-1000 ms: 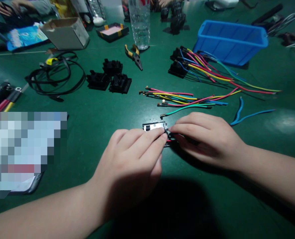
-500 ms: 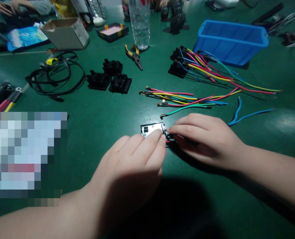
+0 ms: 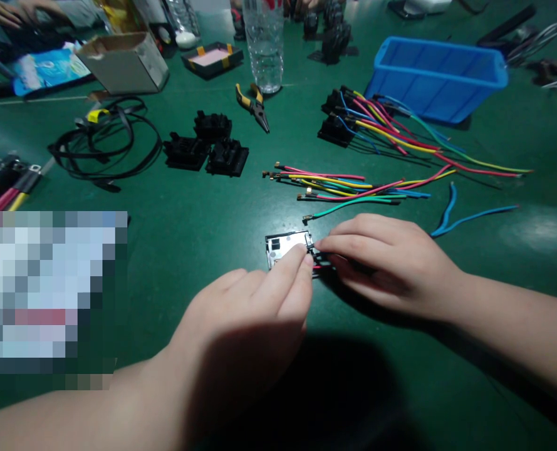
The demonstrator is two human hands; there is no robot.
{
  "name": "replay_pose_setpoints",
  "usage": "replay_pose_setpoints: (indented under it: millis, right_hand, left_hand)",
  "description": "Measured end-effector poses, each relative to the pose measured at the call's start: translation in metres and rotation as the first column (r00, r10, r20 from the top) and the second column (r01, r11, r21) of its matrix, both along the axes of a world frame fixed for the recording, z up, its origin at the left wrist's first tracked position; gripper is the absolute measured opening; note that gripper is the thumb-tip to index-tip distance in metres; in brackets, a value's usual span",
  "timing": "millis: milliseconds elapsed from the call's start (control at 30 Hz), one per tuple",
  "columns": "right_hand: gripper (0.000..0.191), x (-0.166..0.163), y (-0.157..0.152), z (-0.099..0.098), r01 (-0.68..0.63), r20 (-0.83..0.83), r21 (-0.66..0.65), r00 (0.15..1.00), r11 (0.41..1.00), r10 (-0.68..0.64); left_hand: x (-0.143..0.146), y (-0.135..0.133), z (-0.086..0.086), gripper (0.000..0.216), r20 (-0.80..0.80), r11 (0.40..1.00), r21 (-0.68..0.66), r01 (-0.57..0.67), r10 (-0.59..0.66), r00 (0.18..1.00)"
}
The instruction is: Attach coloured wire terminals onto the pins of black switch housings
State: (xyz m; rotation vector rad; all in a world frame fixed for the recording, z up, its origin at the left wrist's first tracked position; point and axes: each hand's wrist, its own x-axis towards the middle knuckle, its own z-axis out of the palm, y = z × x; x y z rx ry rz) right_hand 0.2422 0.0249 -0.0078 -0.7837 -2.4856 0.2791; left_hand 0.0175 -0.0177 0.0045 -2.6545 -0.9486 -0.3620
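A small rectangular module (image 3: 282, 243), with a white-silver face and a black frame, lies on the green table in front of me. My left hand (image 3: 254, 307) is closed at its right edge, thumb and forefinger pressed together there and covering its lower part. From that same edge short wires (image 3: 322, 267), one red and others dark, run toward the right. Around them my right hand (image 3: 391, 263) is closed, its fingertips touching or nearly touching the module's edge. The curled fingers hide most of these wires.
Loose coloured wires (image 3: 344, 185) with metal terminals lie just beyond my hands. Farther off are black housings (image 3: 226, 156), pliers (image 3: 254, 109), a clear bottle (image 3: 265, 56), a blue bin (image 3: 438, 81), wired housings (image 3: 337, 128), a cable coil (image 3: 109, 138) and a cardboard box (image 3: 128, 62).
The back fingers of my left hand have drawn back slightly, so more of the module's face shows. My right hand and the module have stayed in place.
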Motion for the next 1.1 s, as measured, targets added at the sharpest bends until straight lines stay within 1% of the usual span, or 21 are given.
replay_pose_setpoints:
  millis: [233, 400, 500, 600, 800, 1100]
  right_hand:
    - [0.022, 0.0002, 0.0001, 0.0002, 0.011, 0.017, -0.017, 1.0, 1.0, -0.011]
    - [0.023, 0.0005, 0.0003, -0.0001, 0.008, 0.018, -0.012, 1.0, 1.0, -0.007]
    - [0.023, 0.0007, 0.0004, -0.0002, 0.004, 0.016, -0.012, 1.0, 1.0, -0.004]
    - [0.023, 0.0007, 0.0003, -0.0001, 0.0, 0.012, -0.003, 1.0, 1.0, 0.0]
    - [0.023, 0.0003, 0.0002, -0.0003, 0.004, 0.008, -0.004, 1.0, 1.0, -0.004]
    - [0.024, 0.0004, -0.0001, -0.0008, 0.008, -0.003, -0.014, 1.0, 1.0, -0.008]
  left_hand:
    - [0.0019, -0.0016, 0.0052, 0.044, -0.062, 1.0, -0.007, -0.015, 0.014, 0.998]
    - [0.0032, -0.0035, 0.0074, 0.043, -0.059, 1.0, 0.013, -0.028, 0.028, 0.998]
    - [0.0027, -0.0051, 0.0084, 0.043, -0.089, 1.0, -0.015, -0.026, 0.025, 0.996]
    - [0.0024, -0.0058, 0.0091, 0.042, -0.102, 1.0, -0.012, -0.025, 0.023, 0.995]
    - [0.0023, -0.0062, 0.0097, 0.039, -0.081, 1.0, 0.019, -0.018, 0.02, 0.997]
    - [0.0035, -0.0043, 0.0094, 0.036, -0.063, 1.0, 0.004, -0.011, 0.011, 0.998]
